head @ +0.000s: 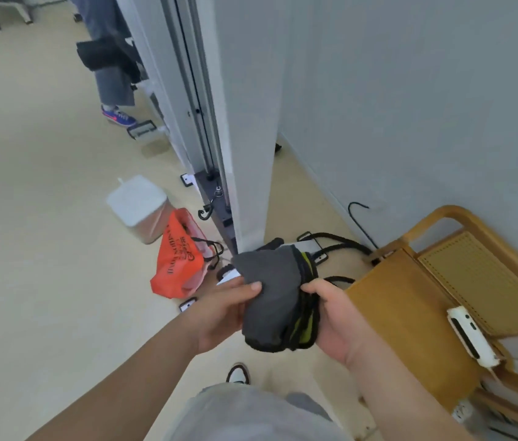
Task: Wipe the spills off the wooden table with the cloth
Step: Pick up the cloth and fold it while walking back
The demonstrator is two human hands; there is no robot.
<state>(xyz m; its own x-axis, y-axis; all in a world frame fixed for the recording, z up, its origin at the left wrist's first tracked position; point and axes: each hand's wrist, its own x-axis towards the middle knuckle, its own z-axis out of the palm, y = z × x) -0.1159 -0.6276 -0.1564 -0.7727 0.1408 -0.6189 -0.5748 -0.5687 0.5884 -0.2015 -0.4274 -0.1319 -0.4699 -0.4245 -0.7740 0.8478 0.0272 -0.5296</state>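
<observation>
A folded stack of dark grey cloths with black and yellow-green edges is held in front of me above the floor. My left hand pinches the top grey layer with thumb on top. My right hand grips the stack's right edge where the layered edges show. A wooden surface with a raised curved frame stands to the right, next to my right hand. No spill is visible on it.
A white device lies on the wooden piece. On the floor sit an orange bag, a small bin with a white lid, and black cables. A white partition rises ahead. Another person's legs stand far left.
</observation>
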